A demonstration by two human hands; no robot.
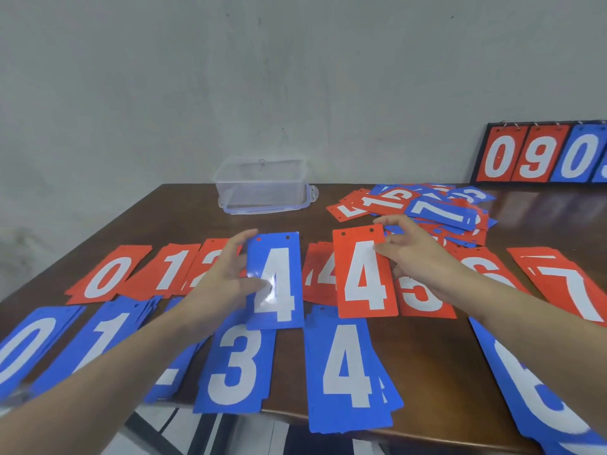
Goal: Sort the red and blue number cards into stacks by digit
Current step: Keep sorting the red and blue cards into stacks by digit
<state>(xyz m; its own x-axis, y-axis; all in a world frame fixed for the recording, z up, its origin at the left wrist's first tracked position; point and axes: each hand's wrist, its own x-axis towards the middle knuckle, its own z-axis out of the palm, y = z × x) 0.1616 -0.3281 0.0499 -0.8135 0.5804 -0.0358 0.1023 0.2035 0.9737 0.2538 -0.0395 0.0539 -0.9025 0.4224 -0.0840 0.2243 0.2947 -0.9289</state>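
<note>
Left hand (226, 277) pinches a blue 4 card (275, 280) at frame centre, thumb on its face, fingers behind. Right hand (410, 254) grips a red 4 card (363, 274) by its right edge, fingers curled. Blue 4 stack (348, 369) lies lower centre; red 4 stack (320, 274) sits between the two held cards, mostly hidden, so its count is unclear. Drop each card square onto its matching stack, edges aligned. Unsorted pile (427, 208) waits at upper right.

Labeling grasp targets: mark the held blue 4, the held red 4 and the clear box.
blue 4 card (279, 290), head view, on the white digit.
red 4 card (363, 277), head view, on the white digit.
clear plastic box (262, 192), head view, on the front wall.
</note>
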